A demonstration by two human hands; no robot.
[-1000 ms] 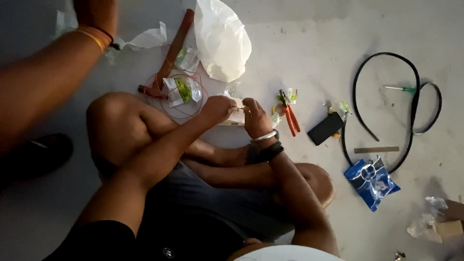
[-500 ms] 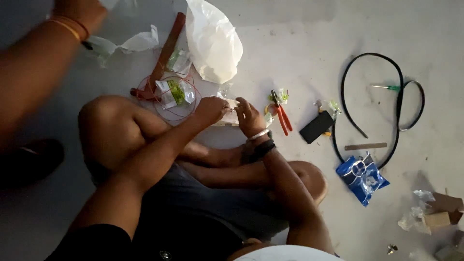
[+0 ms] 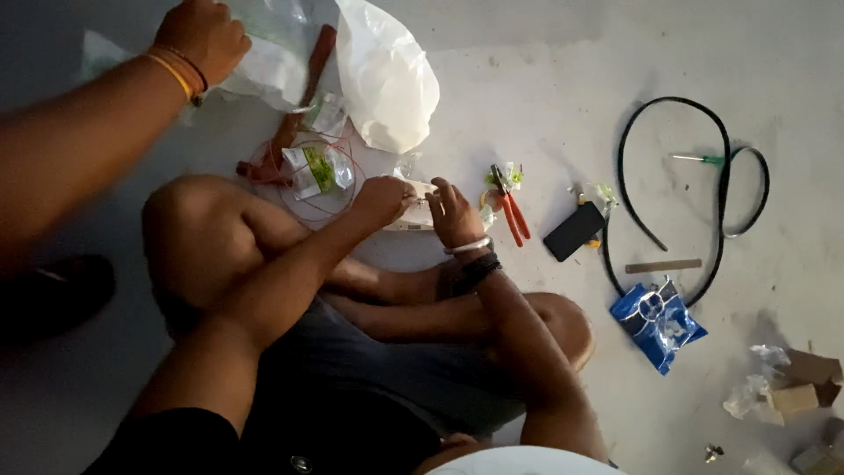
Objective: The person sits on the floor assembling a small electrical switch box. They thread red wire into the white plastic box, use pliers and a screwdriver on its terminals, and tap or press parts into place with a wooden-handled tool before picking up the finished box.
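Here both hands meet on a small white part [image 3: 413,211] just above the crossed legs: the left hand [image 3: 380,199] clenched on its near end, the right hand [image 3: 453,211] pinching the other. On the floor [image 3: 545,97] beside them lie red-handled pliers [image 3: 510,211], a black phone [image 3: 573,231] and a looped black cable [image 3: 721,176]. Another person's hand [image 3: 204,37] grips a clear bag [image 3: 264,53] by the far edge.

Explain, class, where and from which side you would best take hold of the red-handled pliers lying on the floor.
Probably by the two red handles of the pliers, coming from above at the end nearer the sitting person. The handles lie flat and close together, pointing toward the phone; the jaw end points away, up against a small green and yellow packet.
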